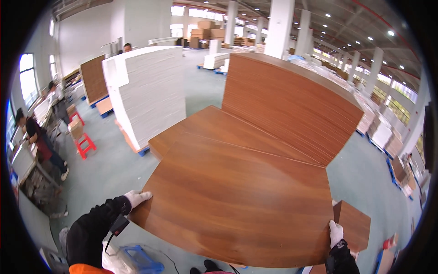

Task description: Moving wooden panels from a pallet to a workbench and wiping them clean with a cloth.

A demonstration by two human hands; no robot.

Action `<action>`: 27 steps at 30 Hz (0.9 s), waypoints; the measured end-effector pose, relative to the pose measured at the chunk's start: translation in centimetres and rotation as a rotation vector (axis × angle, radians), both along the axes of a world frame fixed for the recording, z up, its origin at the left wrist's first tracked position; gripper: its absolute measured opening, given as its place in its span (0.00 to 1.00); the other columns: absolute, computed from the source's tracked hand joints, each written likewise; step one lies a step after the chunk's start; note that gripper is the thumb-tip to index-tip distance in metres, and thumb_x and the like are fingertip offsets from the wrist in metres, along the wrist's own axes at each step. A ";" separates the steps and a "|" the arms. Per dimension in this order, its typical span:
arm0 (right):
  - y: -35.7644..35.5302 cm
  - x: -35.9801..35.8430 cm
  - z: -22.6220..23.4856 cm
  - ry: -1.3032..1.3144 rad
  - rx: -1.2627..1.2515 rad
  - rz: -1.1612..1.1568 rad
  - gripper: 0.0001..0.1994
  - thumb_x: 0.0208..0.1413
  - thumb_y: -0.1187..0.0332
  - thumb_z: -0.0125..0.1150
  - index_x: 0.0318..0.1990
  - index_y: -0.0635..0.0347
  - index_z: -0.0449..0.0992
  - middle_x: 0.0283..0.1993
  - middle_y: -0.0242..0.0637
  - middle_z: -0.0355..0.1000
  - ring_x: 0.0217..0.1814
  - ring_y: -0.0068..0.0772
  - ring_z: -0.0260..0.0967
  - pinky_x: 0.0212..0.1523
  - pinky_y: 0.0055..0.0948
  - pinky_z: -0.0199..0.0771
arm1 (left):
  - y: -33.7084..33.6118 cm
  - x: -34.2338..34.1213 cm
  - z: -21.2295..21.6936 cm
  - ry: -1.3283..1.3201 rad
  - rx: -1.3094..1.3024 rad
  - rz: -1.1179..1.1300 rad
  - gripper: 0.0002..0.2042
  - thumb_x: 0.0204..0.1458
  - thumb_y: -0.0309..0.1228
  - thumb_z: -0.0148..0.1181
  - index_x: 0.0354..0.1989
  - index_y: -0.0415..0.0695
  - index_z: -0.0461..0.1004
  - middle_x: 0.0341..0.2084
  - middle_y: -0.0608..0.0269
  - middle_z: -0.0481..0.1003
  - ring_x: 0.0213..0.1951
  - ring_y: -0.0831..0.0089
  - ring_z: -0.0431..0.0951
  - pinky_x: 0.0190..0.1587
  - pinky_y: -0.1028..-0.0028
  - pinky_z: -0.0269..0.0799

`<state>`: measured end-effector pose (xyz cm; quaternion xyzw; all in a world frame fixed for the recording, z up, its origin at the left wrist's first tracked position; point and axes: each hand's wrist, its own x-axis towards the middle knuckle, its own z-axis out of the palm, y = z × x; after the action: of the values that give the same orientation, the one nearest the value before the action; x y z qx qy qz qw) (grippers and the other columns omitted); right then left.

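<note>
While both my hands are on it, the large brown wood-grain flat board [242, 201] spans the space before me, its far part overlapping a lower brown wood-grain panel surface [207, 119]; can't tell if they touch. My left white-gloved hand [138, 197] pinches the left edge near the close corner, thumb on top, other fingers mostly hidden. My right white-gloved hand [336, 233] pinches the right edge, also toward me; fingers underneath out of sight.

Since both grips are near my end, the far end probably wants to dip: best to match height on both sides, wrists firm, no twisting. Sliding contact could scuff the finish, so lift rather than drag. Far right corner looks close to the tall stack of reddish-brown boards [287, 105]; go slow there, corners likely chip. Right knuckles need clearance from the smaller brown box-shaped piece [356, 223] just beside them. Watch footing too: blue plastic stool [148, 260] low on my left, near my feet.
</note>
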<state>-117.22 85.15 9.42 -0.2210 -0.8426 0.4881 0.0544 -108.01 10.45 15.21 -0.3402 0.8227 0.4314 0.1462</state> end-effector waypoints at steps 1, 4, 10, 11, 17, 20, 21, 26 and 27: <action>-0.2 -0.5 0.1 0.014 -0.139 -0.006 0.19 0.62 0.55 0.54 0.23 0.58 0.70 0.21 0.24 0.60 0.23 0.19 0.55 0.25 0.27 0.56 | 0.1 0.2 -0.7 0.037 0.004 0.058 0.29 0.56 0.54 0.56 0.51 0.36 0.76 0.40 0.54 0.80 0.40 0.66 0.81 0.46 0.69 0.75; 0.2 -2.4 -0.5 0.062 -0.097 0.008 0.20 0.62 0.55 0.54 0.21 0.56 0.68 0.20 0.24 0.60 0.23 0.19 0.54 0.25 0.27 0.54 | 0.1 1.5 -3.2 0.168 0.052 0.179 0.31 0.57 0.56 0.55 0.50 0.34 0.76 0.40 0.53 0.80 0.41 0.66 0.81 0.46 0.69 0.74; -0.6 -1.1 0.1 0.050 -0.092 0.047 0.20 0.63 0.57 0.54 0.21 0.60 0.68 0.22 0.27 0.62 0.26 0.22 0.58 0.29 0.30 0.60 | 0.8 9.4 -5.8 0.233 -0.017 0.381 0.30 0.57 0.55 0.56 0.47 0.34 0.79 0.37 0.53 0.81 0.41 0.67 0.81 0.46 0.68 0.74; -1.6 -0.2 0.6 0.061 -0.152 0.002 0.20 0.62 0.57 0.54 0.22 0.60 0.68 0.24 0.28 0.64 0.28 0.23 0.60 0.31 0.30 0.62 | 1.5 11.0 -5.4 0.248 -0.041 0.432 0.30 0.57 0.54 0.56 0.46 0.34 0.79 0.37 0.53 0.81 0.41 0.66 0.81 0.47 0.68 0.74; -2.7 0.8 -0.3 0.135 -0.232 0.100 0.17 0.63 0.57 0.52 0.34 0.65 0.75 0.35 0.33 0.73 0.37 0.26 0.67 0.41 0.31 0.69 | 5.0 23.3 -3.4 0.089 -0.281 0.511 0.23 0.59 0.51 0.53 0.42 0.42 0.81 0.33 0.56 0.81 0.36 0.65 0.81 0.41 0.69 0.74; -3.7 0.8 0.5 0.150 -0.253 0.282 0.18 0.64 0.61 0.54 0.46 0.74 0.75 0.41 0.37 0.75 0.44 0.30 0.70 0.49 0.31 0.69 | 4.6 32.1 -4.7 -0.188 -0.814 0.157 0.16 0.64 0.40 0.45 0.46 0.50 0.79 0.41 0.55 0.80 0.44 0.61 0.79 0.46 0.66 0.73; -4.4 0.2 0.4 0.212 -0.211 0.310 0.20 0.65 0.61 0.53 0.49 0.75 0.74 0.46 0.40 0.74 0.48 0.31 0.69 0.54 0.31 0.67 | 3.2 36.5 -10.4 0.315 -0.567 0.408 0.17 0.62 0.42 0.49 0.46 0.45 0.79 0.40 0.49 0.79 0.43 0.60 0.79 0.47 0.67 0.72; -13.3 4.0 2.1 0.391 0.037 0.429 0.25 0.67 0.57 0.49 0.56 0.75 0.71 0.58 0.42 0.70 0.56 0.31 0.66 0.63 0.29 0.61 | 7.2 49.6 -10.7 0.555 0.030 1.013 0.24 0.60 0.46 0.57 0.49 0.34 0.77 0.36 0.60 0.81 0.36 0.75 0.79 0.44 0.74 0.73; -16.8 6.0 2.3 0.391 0.043 0.498 0.25 0.67 0.57 0.49 0.56 0.75 0.71 0.58 0.42 0.70 0.56 0.31 0.66 0.63 0.29 0.61 | 8.3 53.0 -11.1 0.644 0.027 1.061 0.23 0.60 0.46 0.57 0.48 0.34 0.77 0.35 0.61 0.80 0.36 0.77 0.78 0.44 0.74 0.73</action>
<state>-111.18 68.38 11.77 0.0913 -0.8544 0.5018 0.0988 -55.01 18.76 4.06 -0.5534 0.5390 0.5366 -0.3396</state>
